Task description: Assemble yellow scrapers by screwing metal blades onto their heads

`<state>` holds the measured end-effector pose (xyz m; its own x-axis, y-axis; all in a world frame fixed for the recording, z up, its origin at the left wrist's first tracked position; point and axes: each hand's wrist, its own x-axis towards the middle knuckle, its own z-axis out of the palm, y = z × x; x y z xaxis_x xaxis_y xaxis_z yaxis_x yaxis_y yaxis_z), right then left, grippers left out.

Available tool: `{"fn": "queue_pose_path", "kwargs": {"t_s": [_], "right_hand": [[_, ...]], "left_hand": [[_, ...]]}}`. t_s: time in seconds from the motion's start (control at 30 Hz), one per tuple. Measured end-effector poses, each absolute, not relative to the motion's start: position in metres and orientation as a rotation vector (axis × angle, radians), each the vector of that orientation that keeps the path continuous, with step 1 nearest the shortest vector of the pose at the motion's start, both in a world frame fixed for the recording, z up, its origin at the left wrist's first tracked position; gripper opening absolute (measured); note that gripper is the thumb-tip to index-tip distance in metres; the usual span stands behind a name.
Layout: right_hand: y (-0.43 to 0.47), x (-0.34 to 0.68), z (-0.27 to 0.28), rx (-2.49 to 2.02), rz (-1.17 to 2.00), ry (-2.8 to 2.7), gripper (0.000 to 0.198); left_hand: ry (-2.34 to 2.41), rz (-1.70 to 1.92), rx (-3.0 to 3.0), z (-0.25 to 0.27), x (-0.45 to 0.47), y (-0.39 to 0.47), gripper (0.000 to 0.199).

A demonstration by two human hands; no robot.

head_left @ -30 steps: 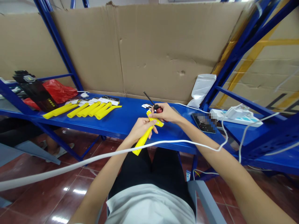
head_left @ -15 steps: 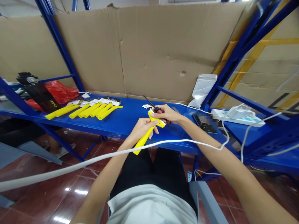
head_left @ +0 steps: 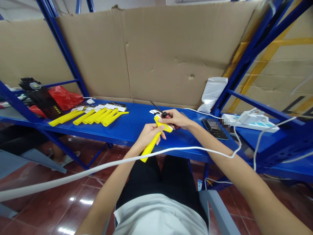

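My left hand [head_left: 149, 133] is closed round the handle of a yellow scraper-like tool [head_left: 148, 153], which slants down toward my lap. Its wider head [head_left: 166, 127] sits between my two hands and has a small dot on it. My right hand [head_left: 176, 118] is closed at that head, the thumb pressing on its near end. A screwdriver [head_left: 156, 106] with a dark shaft and a red and black handle points up and left from under my right fingers, which partly hide the handle. A white card [head_left: 154, 112] with a dark cutout shows just behind the head.
Several similar yellow tools [head_left: 111, 119] with printed cards lie in a row on the blue bench [head_left: 134, 114]. Beyond them are a black box [head_left: 45, 101] and a red bag [head_left: 65, 98]. To the right lie a phone [head_left: 215, 129] and a power strip [head_left: 264, 124]. A white cable [head_left: 171, 148] crosses before my forearms.
Almost nothing differs. The view has shifted very slightly, and both hands keep the same hold on the yellow tool and screwdriver.
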<state>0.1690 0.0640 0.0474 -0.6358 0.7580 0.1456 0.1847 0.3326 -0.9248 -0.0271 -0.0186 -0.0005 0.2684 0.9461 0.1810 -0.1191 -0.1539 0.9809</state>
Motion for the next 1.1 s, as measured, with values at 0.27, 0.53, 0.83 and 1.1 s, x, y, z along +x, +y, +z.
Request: {"fn": "queue_pose_path", "kwargs": {"t_s": [0.27, 0.53, 0.83, 1.1], "right_hand": [[0.0679, 0.1740, 0.0502, -0.845, 1.258, -2.045, 0.058], [0.0655, 0.1707, 0.0489, -0.831, 1.299, -1.916, 0.056], [0.0634, 0.1689, 0.0503, -0.756, 1.279, -1.899, 0.047], [0.0673, 0.1705, 0.0484, -0.747, 1.314, -1.844, 0.043]], "left_hand": [[0.811, 1.313, 1.278, -0.0039, -0.0229, -0.0161, 0.048], [0.773, 1.299, 1.304, -0.0078, -0.0242, -0.0139, 0.049], [0.740, 1.292, 1.294, -0.0070, -0.0242, -0.0155, 0.047], [0.765, 1.291, 1.328, -0.0062, -0.0218, -0.0171, 0.055]]}}
